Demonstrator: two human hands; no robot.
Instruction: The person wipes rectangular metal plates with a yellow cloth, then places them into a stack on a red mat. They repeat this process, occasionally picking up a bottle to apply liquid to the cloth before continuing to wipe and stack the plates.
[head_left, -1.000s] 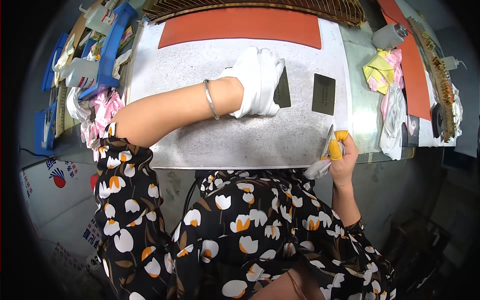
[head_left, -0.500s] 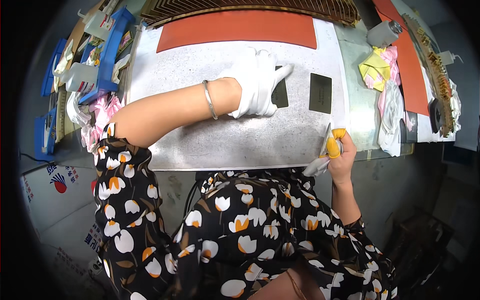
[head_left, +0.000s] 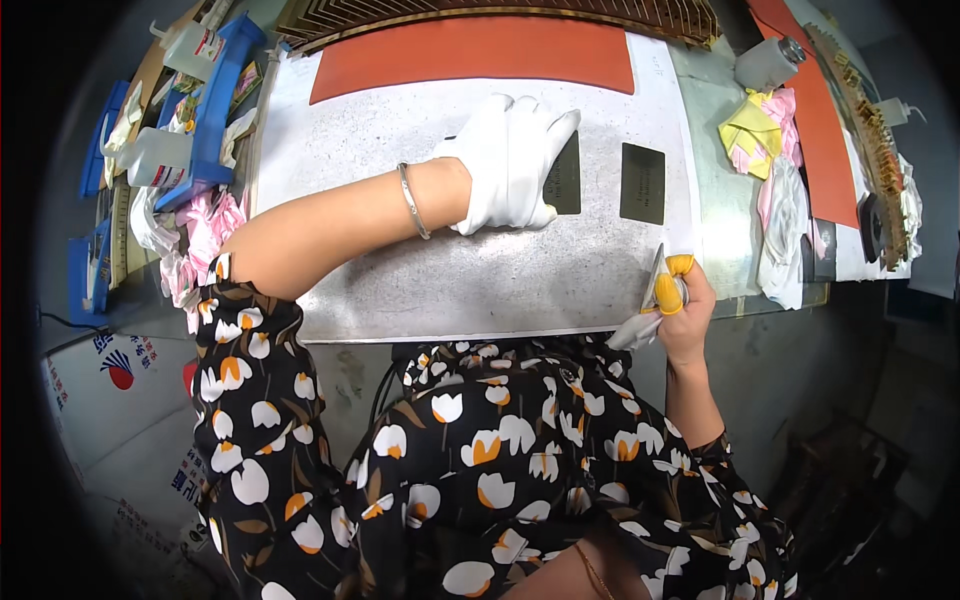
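My left hand (head_left: 512, 165), in a white glove with a bracelet at the wrist, lies over the grey-white work sheet (head_left: 420, 290). Its fingers are stretched out, pointing mostly away from me. Beside the fingertips and partly under the hand is a dark rectangular plate (head_left: 569, 182). Another dark plate (head_left: 642, 184) with faint lettering lies to its right. A bit of dark edge shows left of the glove. My right hand (head_left: 683, 310), yellow covers on some fingers, is closed around a pointed metal blade (head_left: 656, 268) near the front edge. Whitish cloth (head_left: 633, 331) hangs below that grip.
A red-orange mat (head_left: 470, 62) and a slotted rack (head_left: 500, 18) span the back. On the left stand white bottles (head_left: 160, 157) and a blue tray (head_left: 212, 130). Yellow and pink cloths (head_left: 752, 132), a white cloth (head_left: 783, 235) and a grey bottle (head_left: 768, 65) are at right.
My left hand has shifted slightly left, showing more of the dark plate beside it and a dark edge left of the glove. My right hand is almost unmoved.
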